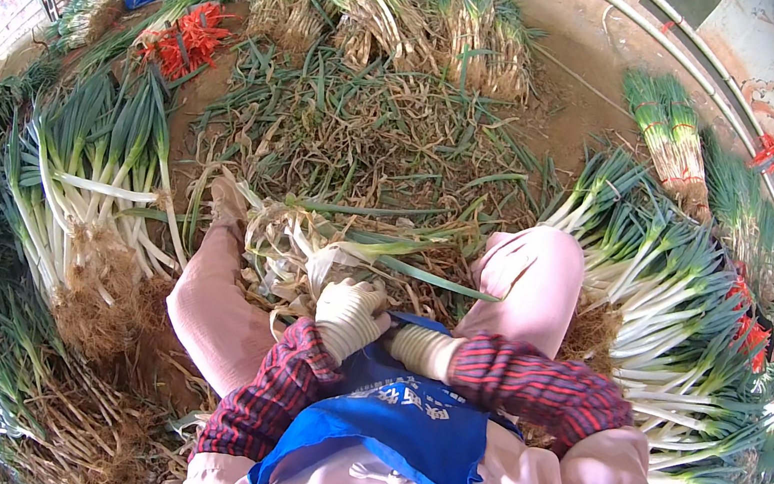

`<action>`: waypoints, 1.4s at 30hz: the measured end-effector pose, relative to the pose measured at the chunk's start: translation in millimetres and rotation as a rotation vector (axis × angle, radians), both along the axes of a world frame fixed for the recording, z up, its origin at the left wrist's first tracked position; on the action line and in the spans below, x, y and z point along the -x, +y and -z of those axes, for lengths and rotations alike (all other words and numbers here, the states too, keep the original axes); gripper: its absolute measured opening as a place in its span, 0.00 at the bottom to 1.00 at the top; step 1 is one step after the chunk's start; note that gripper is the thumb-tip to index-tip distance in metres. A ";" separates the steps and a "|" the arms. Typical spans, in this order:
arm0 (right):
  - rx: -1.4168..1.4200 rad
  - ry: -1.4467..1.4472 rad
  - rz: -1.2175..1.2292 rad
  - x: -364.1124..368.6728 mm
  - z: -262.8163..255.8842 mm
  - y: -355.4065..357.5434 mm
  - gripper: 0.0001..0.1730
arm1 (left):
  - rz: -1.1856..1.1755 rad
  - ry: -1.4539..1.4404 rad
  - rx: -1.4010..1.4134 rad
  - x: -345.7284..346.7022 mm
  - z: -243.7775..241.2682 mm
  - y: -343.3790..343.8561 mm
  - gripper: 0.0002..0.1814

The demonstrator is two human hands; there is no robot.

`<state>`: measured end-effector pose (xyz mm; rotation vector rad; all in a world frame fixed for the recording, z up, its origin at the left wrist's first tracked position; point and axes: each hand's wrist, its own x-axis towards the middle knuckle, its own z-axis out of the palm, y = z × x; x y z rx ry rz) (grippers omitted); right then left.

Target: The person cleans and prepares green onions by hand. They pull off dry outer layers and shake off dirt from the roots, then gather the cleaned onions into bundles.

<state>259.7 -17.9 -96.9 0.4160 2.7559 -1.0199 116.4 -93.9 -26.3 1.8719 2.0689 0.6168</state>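
Observation:
Both hands wear cream ribbed gloves and meet low over my lap, above a blue apron (403, 427) that bears writing. My left hand (348, 318) lies with its back up and fingers curled, at the near end of pale, peeled-back leaf sheaths (327, 263); its fingertips are hidden. Against it sits my right hand (412, 345), its fingers largely covered, with something dark at them that I cannot make out. A green onion leaf (427, 274) stretches from the sheaths towards the knee on the right. Dry husks lie between my legs.
Peeled green onions with roots (96, 211) lie at the left, and a long row (678, 319) at the right. Leaf scraps (360, 124) cover the ground ahead. Beyond stand untrimmed bundles (386, 6), red ties (187, 39), banded bundles (676, 143) and metal pipes (649, 25).

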 end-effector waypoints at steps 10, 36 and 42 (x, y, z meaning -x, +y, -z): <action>0.521 0.242 0.680 -71.6 -162.4 62.0 0.20 | 0.260 -0.104 0.499 9.4 18.9 3.4 0.22; 1.113 0.719 0.528 70.6 -147.6 5.1 0.07 | -0.464 -1.207 -0.752 33.2 -57.7 -0.1 0.03; 1.457 1.033 0.870 36.4 -156.9 46.4 0.06 | -0.531 -1.158 -0.689 -4.5 -76.2 41.6 0.04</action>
